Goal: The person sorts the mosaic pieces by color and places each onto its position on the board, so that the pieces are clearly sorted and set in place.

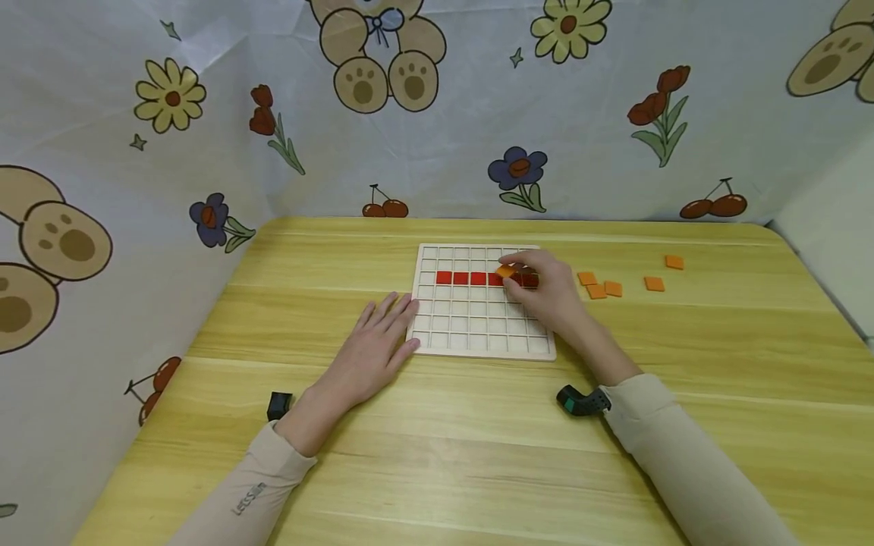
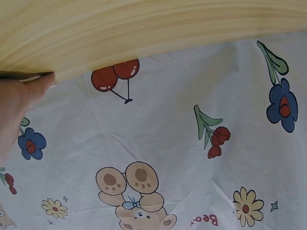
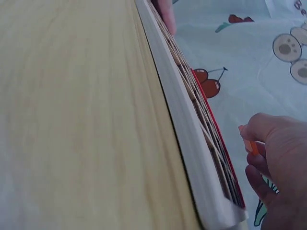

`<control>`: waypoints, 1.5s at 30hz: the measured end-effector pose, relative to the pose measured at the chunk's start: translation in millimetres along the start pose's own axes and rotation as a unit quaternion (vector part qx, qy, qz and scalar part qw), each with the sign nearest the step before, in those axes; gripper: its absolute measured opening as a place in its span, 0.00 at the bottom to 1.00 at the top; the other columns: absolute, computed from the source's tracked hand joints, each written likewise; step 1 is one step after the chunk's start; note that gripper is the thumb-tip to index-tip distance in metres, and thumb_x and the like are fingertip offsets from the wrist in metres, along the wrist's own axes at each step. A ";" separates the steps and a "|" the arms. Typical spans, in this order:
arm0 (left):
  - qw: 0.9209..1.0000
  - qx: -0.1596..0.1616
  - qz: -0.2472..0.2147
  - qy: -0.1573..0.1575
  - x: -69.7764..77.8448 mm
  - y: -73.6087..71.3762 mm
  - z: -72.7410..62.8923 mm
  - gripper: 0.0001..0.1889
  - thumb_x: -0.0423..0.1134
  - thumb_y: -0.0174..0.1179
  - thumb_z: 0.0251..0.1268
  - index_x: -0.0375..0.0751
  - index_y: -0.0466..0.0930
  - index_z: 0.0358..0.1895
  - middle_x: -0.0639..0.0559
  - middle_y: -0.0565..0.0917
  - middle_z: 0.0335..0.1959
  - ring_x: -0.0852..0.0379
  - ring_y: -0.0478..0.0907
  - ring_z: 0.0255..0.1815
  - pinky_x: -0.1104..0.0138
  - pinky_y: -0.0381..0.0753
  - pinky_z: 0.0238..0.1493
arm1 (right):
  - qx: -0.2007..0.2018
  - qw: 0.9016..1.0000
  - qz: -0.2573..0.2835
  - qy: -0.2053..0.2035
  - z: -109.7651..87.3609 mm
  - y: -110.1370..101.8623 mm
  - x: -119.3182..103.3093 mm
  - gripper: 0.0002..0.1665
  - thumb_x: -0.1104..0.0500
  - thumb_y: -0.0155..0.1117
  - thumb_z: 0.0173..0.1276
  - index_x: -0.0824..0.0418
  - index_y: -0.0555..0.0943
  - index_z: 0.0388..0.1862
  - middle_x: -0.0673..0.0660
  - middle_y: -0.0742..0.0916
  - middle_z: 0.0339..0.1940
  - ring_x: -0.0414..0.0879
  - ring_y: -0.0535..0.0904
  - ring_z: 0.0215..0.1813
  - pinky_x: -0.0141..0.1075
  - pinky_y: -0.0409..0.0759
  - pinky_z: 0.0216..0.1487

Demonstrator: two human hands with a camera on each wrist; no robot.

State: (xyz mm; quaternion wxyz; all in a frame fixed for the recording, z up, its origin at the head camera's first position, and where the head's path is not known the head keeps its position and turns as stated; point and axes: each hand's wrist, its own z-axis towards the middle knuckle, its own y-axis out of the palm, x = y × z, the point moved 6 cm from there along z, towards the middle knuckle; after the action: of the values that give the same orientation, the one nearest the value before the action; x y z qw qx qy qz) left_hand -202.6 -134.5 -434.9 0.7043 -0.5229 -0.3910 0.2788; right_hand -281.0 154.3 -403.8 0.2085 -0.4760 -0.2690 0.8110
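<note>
A pale square grid board point(image 1: 471, 326) lies on the table, with a row of red square tiles point(image 1: 460, 278) set in its upper part. My right hand point(image 1: 546, 292) is above the board's right side and pinches an orange square tile point(image 1: 505, 271) between thumb and fingers. In the right wrist view the same orange tile point(image 3: 249, 143) shows between the fingertips, off the board's surface. The right hand partly covers the row's right end. With fingers straight, my left hand point(image 1: 372, 349) rests flat on the table, its fingertips touching the board's left edge.
Several loose orange tiles point(image 1: 613, 289) lie on the wooden table point(image 1: 423, 447) right of the board, two of them farther right. A cloth printed with bears and flowers point(image 1: 451, 129) hangs behind the table and along its left side. Each wrist wears a black device point(image 1: 580, 400).
</note>
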 end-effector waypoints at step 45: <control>1.000 0.006 -0.001 0.002 0.0 -3.5 0.6 0.33 0.54 0.43 0.87 0.42 0.56 0.85 0.46 0.59 0.86 0.43 0.50 0.88 0.42 0.46 0.87 | -0.113 0.987 -0.042 -0.104 10.0 67.8 -54.8 0.15 0.65 0.71 0.72 0.60 0.90 0.56 0.56 0.89 0.57 0.52 0.80 0.62 0.47 0.81 0.64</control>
State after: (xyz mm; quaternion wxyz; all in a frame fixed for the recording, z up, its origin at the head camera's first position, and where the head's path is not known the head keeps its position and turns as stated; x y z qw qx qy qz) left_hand -203.2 -135.2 -431.5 0.7085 -0.5188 -0.3886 0.2789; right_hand -270.2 67.3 -406.6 0.1584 -0.3980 -0.3988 0.8108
